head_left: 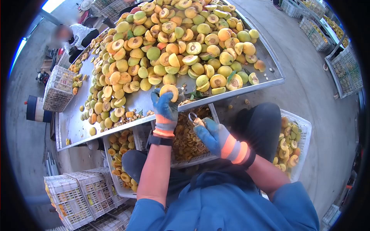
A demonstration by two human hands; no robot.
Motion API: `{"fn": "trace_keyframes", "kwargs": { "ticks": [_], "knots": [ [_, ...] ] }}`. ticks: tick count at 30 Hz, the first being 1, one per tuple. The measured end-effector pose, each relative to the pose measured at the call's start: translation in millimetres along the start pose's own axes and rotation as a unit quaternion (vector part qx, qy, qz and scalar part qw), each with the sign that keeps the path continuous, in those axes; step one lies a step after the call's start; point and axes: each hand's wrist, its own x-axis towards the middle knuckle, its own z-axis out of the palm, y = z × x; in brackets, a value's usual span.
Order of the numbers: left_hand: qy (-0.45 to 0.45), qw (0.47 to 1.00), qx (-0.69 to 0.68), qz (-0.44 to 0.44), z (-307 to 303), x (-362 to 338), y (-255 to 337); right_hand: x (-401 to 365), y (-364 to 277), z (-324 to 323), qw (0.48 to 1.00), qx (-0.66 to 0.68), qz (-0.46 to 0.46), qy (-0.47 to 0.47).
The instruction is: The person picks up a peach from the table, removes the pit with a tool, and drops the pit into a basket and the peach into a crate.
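My left hand (165,106), in a blue, grey and orange glove, is closed on a halved yellow fruit (169,92) at the near edge of the metal table (227,96). The cut face with its brown centre shows. My right hand (212,134), gloved the same way, grips a small tool with a metal ring (193,116) at its end, above a crate of brown pits and scraps (189,144). A large heap of whole and halved fruit (154,50) covers much of the table beyond my hands.
Crates of fruit halves stand beside my legs, at the left (121,177) and right (304,133). White crates (83,194) are stacked at lower left. A white basket (59,86) rests at the table's left end. A person (79,36) sits at upper left.
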Motion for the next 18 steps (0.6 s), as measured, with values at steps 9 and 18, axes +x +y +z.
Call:
{"fn": "trace_keyframes", "kwargs": {
  "ticks": [9,18],
  "knots": [
    [0.019,1.0,-0.007,0.016,1,-120,48,12,-36,35,0.993,-0.052,-0.04,-0.096],
    [0.029,0.957,0.251,0.143,-8,-161,43,-18,-20,52,0.96,-0.183,-0.158,-0.142]
  ]
}}
